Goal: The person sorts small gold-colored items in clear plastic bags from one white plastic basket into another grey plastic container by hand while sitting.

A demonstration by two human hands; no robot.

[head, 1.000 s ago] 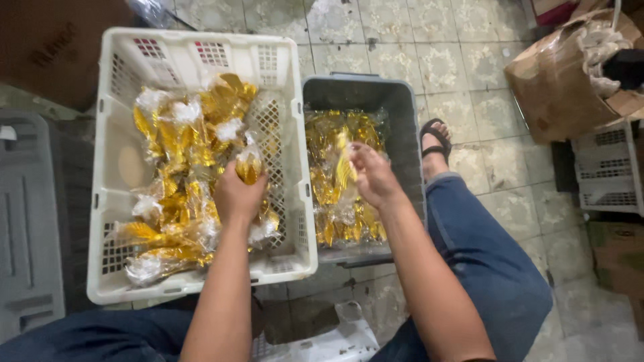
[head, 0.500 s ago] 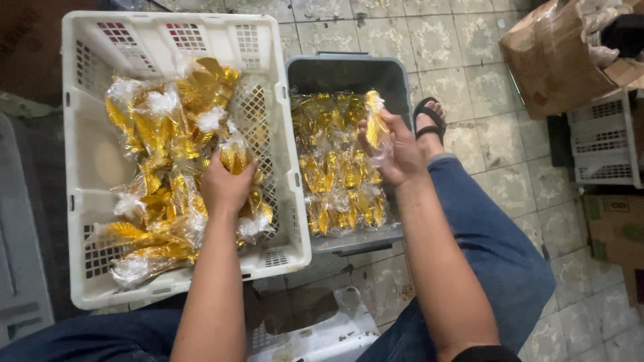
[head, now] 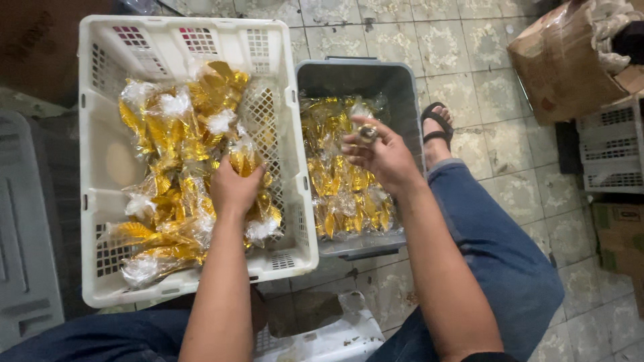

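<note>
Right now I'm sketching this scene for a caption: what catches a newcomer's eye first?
The heap of gold foil packets in the white slotted crate on the left stands out, the left hand gripping one. Beside it, the right hand hovers over a grey bin of the same packets, pinching a small piece.

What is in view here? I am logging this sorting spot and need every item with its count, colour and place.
Crate: one, white, on the left.
Bin: one, grey, beside the crate.
Wrapped gold pieces: many, gold in clear wrap, in crate and bin.
Cardboard box: one, brown, top right.
Floor tiles: pale, patterned.
Sandal: one, black, on a foot by the bin.
Left hand: grips a gold packet in the crate.
Right hand: over the bin, pinching a small piece.
</note>
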